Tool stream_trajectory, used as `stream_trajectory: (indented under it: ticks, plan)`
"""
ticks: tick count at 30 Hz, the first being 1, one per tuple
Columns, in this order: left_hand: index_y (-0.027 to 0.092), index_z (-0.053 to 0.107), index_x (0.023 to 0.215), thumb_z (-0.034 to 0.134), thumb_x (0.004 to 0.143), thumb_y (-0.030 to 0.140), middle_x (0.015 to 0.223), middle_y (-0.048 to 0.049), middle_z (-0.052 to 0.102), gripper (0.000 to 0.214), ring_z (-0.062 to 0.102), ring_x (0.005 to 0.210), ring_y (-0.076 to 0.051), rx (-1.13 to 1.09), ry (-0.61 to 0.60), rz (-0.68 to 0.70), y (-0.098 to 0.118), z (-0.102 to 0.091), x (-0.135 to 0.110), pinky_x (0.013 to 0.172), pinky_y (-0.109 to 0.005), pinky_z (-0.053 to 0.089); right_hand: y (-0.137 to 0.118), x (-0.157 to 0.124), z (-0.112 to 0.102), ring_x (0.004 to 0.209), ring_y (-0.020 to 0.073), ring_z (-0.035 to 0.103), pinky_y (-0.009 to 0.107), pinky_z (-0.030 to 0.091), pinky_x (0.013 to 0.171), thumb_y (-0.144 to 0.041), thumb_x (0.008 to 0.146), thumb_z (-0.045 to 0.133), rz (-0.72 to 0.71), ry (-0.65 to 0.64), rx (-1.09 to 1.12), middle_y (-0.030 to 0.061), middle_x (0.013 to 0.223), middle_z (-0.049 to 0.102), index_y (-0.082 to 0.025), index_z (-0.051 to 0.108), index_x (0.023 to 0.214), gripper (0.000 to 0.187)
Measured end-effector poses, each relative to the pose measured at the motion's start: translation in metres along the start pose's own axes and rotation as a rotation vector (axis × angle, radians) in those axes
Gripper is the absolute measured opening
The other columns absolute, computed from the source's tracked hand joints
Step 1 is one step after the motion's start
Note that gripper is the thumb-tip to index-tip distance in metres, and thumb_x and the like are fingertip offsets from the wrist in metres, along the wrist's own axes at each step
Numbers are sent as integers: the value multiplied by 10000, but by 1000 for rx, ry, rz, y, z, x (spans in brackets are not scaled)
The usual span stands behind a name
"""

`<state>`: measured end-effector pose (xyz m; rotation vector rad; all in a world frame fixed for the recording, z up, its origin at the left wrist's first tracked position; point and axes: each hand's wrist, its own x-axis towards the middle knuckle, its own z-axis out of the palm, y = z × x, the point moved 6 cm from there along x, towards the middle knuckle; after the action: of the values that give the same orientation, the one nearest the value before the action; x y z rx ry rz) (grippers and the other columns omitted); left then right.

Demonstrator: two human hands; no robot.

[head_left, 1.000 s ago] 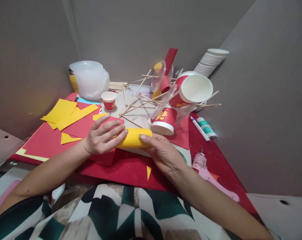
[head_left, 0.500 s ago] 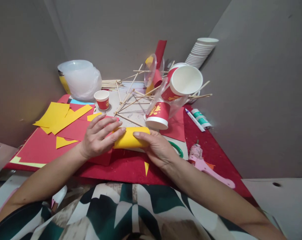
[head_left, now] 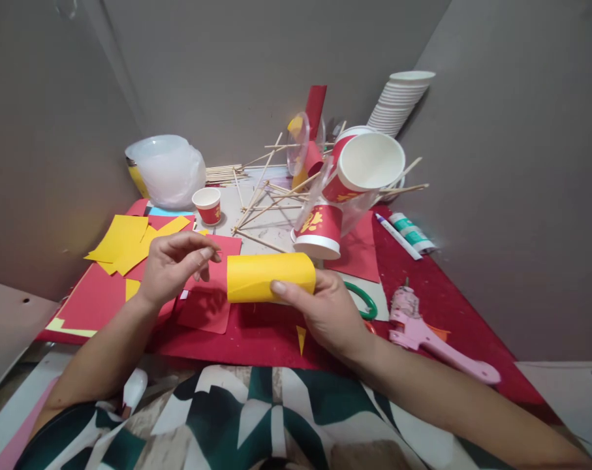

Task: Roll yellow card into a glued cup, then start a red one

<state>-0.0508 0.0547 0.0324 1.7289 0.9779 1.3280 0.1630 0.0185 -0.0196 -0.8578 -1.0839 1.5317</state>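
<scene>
My right hand (head_left: pixel 332 307) grips a rolled tube of yellow paper (head_left: pixel 269 277) by its right end, thumb on the front and the other fingers behind. The tube lies roughly level above the table's near edge, its seam showing along the lower front. Off its left end, my left hand (head_left: pixel 175 264) hovers with fingers loosely bent and apart, holding nothing that I can see. Red paper sheets (head_left: pixel 205 313) lie beneath my left hand. A small triangular yellow scrap (head_left: pixel 301 339) rests on the red cloth below the tube.
A stick frame (head_left: pixel 256 209) with joined red paper cups (head_left: pixel 320 228) stands behind the tube. At right are a pink glue gun (head_left: pixel 437 349), green tape ring (head_left: pixel 361 300) and marker (head_left: pixel 398 236). A small cup (head_left: pixel 207 207) and yellow paper pieces (head_left: pixel 122 238) lie left.
My left hand has let go of the yellow paper tube and drawn away to the left. My right hand still holds the tube, now showing more of its length. The view has shifted slightly.
</scene>
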Motion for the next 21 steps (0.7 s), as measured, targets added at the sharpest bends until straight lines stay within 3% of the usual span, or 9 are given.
stream_trajectory:
  ticks: [4,6,10,15,21]
  plan:
    - [149,751,736,706,840,276,609,-21,700,170,577,408,-85,-77,-24,-86,-5,3,2,404,-193,473,-17,-9,-4,841,235,756,379,625,805,-330,732,809,-217,101,-155,22,917,807,-263,806,843,130]
    - [141,742,693,697,853,332,579,-30,682,253,578,412,-93,-104,-38,-116,-7,5,3,400,-197,472,-19,-9,-8,860,239,757,383,623,824,-335,740,806,-260,152,-156,17,929,806,-268,805,846,126]
    - [147,769,782,734,821,365,652,-48,726,224,607,438,-106,-170,-141,-163,-8,15,2,433,-214,528,-12,-3,-16,904,225,748,371,606,870,-343,750,808,-240,203,-88,8,976,802,-268,799,889,158]
    - [160,769,922,825,727,293,512,2,678,242,635,406,-138,-211,-251,-280,-11,33,-5,425,-212,550,-7,0,-18,925,217,742,364,593,886,-343,752,811,-228,202,-67,1,995,799,-272,795,907,172]
    - [148,750,866,856,674,293,496,9,656,263,594,369,-129,-217,-186,-321,-18,40,-10,372,-219,521,-6,2,-17,889,227,745,361,599,850,-377,738,814,-213,214,-126,14,960,801,-246,795,881,195]
